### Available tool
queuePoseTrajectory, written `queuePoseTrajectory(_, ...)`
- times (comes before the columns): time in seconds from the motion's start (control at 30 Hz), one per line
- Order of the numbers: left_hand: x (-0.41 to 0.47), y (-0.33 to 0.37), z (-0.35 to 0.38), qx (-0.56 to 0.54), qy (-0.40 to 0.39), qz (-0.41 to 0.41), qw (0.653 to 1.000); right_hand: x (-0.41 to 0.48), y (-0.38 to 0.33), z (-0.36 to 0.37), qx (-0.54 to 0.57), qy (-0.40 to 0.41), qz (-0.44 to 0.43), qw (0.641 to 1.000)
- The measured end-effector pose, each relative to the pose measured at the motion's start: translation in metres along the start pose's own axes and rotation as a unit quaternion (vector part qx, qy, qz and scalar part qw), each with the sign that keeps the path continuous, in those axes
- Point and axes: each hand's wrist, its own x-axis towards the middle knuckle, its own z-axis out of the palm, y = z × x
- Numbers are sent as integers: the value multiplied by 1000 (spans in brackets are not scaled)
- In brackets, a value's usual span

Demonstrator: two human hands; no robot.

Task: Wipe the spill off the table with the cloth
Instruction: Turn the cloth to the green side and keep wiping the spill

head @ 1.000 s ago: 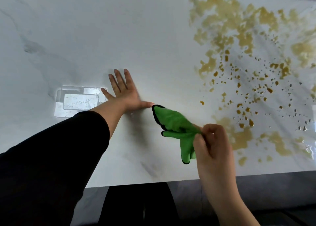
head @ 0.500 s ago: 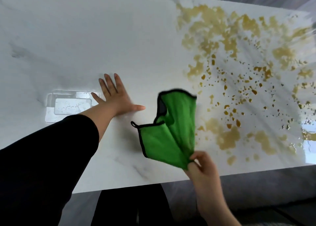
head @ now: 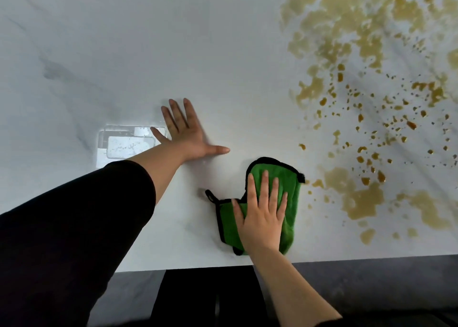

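White marble table (head: 223,54); one cloth (head: 288,197), one big spill (head: 359,83), two hands; cloth green with black trim and loop, folded, flat near front edge, just left of the spill; right hand (head: 262,217) pressed flat on it, fingers straight; left hand (head: 184,132) splayed flat on bare table.

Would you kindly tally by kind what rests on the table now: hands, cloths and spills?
Hands: 2, the left hand and the right hand
Cloths: 1, the green cloth
Spills: 1, the yellow-brown spill in scattered patches
Total: 4
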Motion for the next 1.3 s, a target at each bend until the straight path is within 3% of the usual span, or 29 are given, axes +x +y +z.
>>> queuePoseTrajectory(0.1,3,-1,2,1,5,2,1000,-38,32,14,-25,-1,-94,995)
queuePoseTrajectory(0.2,5,-3,5,1,9,1,1000,-26,56,5,-53,-6,-136,989)
queuePoseTrajectory(0.37,5,-2,5,9,12,-2,1000,70,70,-33,-53,33,-41,997)
queuePoseTrajectory(0.5,3,1,5,11,19,-5,1000,106,75,-48,-52,44,-38,997)
queuePoseTrajectory(0.67,-2,3,4,13,28,-10,999,53,83,-27,-40,50,-35,997)
queuePoseTrajectory(0.77,-13,11,9,31,94,-4,995,12,100,-15,-49,39,-39,997)
queuePoseTrajectory(0.83,-25,28,25,29,127,43,991,-6,110,-11,-58,27,-38,997)
queuePoseTrajectory(0.93,-40,80,63,8,82,97,992,-13,115,-11,-52,19,-33,998)
queuePoseTrajectory(1.07,-37,138,95,-45,33,42,998,-11,117,-9,-46,27,-43,998)
queuePoseTrajectory(1.3,-28,142,102,-50,22,18,998,-10,135,-10,-27,46,-77,996)
